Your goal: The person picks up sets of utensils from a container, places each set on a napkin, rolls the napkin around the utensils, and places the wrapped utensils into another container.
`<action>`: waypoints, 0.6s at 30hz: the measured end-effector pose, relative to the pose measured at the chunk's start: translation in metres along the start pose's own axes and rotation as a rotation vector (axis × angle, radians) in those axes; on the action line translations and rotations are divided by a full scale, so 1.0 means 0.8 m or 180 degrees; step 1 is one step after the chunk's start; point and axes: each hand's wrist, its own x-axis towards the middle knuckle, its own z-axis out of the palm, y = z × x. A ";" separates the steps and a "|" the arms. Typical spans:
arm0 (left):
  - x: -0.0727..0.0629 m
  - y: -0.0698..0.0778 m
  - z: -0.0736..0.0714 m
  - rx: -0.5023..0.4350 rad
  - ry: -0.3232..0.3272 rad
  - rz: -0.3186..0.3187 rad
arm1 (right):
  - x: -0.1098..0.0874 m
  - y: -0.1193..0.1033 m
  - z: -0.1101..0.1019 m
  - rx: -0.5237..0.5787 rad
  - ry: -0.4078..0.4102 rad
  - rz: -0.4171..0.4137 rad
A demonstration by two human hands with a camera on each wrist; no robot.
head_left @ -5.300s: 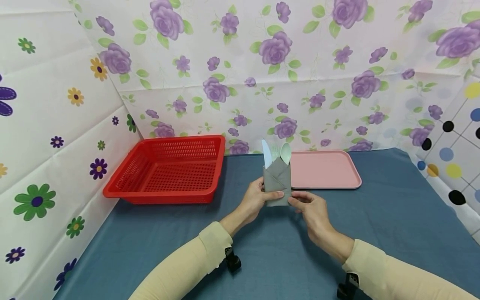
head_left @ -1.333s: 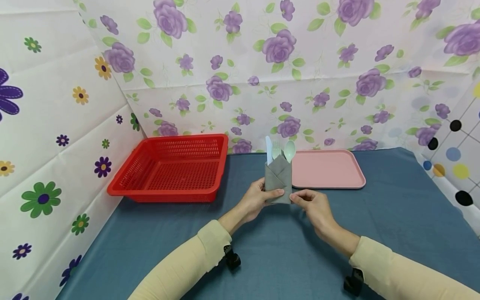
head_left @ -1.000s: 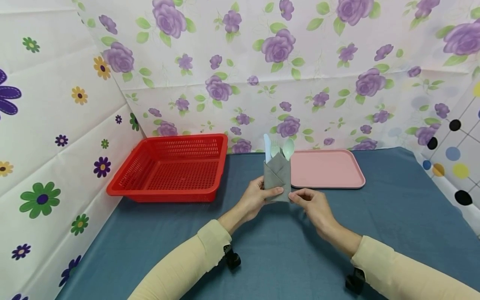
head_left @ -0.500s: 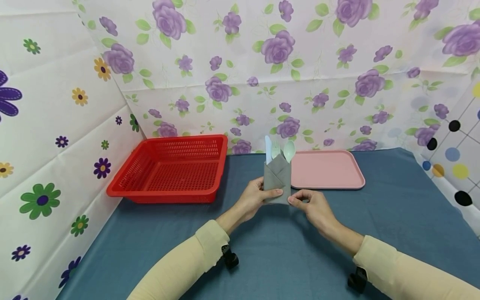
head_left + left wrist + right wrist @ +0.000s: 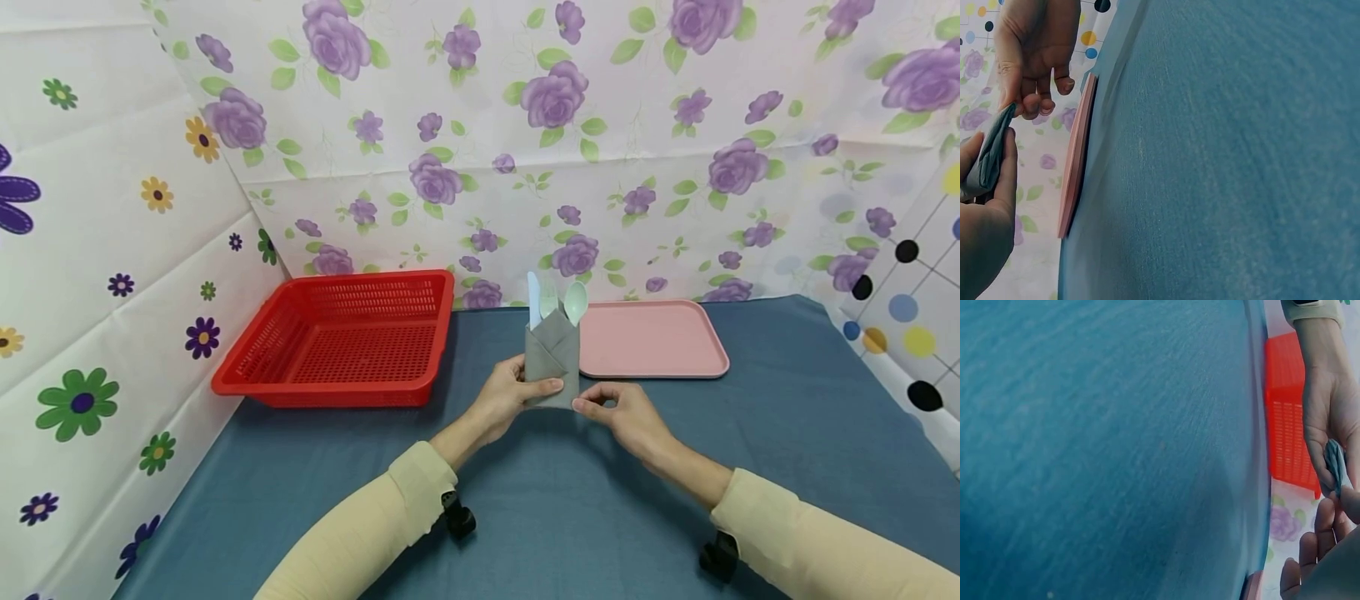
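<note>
A grey folded napkin (image 5: 552,354) stands upright above the table, formed into a pocket. From its top stick out a pale blue knife (image 5: 534,298), a pale green fork (image 5: 549,297) and a pale green spoon (image 5: 576,302). My left hand (image 5: 504,402) grips the napkin from its left side, thumb across the front and fingers behind. At the lower right corner my right hand (image 5: 626,417) pinches the napkin between thumb and index finger. The left wrist view shows that pinch on the folded napkin's (image 5: 992,150) end, the other right-hand fingers loosely bent.
A red plastic basket (image 5: 322,388) sits at the back left of the blue cloth-covered table (image 5: 525,517). Behind the napkin, to its right, lies a pink tray (image 5: 652,337). Flowered sheets (image 5: 480,100) hang at the back and sides.
Both hands keep their hold on the napkin pocket, which stays almost in place. Compared with the oldest frame, the right hand's fingers have drawn into a closer pinch at the corner.
</note>
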 end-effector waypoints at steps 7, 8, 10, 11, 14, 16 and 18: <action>0.000 0.001 0.001 0.0044 0.0029 0.0078 | -0.001 -0.003 -0.001 -0.0074 -0.0035 -0.0052; 0.000 0.001 0.001 0.0039 0.0038 0.0083 | -0.001 -0.004 -0.001 -0.0101 -0.0025 -0.0057; 0.000 0.000 0.002 0.0037 0.0058 0.0089 | -0.002 -0.003 0.000 -0.0131 -0.0016 -0.0044; 0.000 0.000 0.002 0.0038 0.0064 0.0096 | -0.002 -0.003 0.000 -0.0148 -0.0018 -0.0030; 0.000 -0.001 0.003 0.0037 0.0083 0.0109 | -0.002 -0.003 0.001 -0.0157 -0.0025 0.0003; 0.000 -0.002 0.003 0.0046 0.0089 0.0118 | -0.002 -0.004 0.001 -0.0123 -0.0029 0.0012; 0.001 -0.001 0.003 0.0053 0.0086 0.0123 | -0.002 -0.005 0.001 -0.0080 -0.0032 0.0012</action>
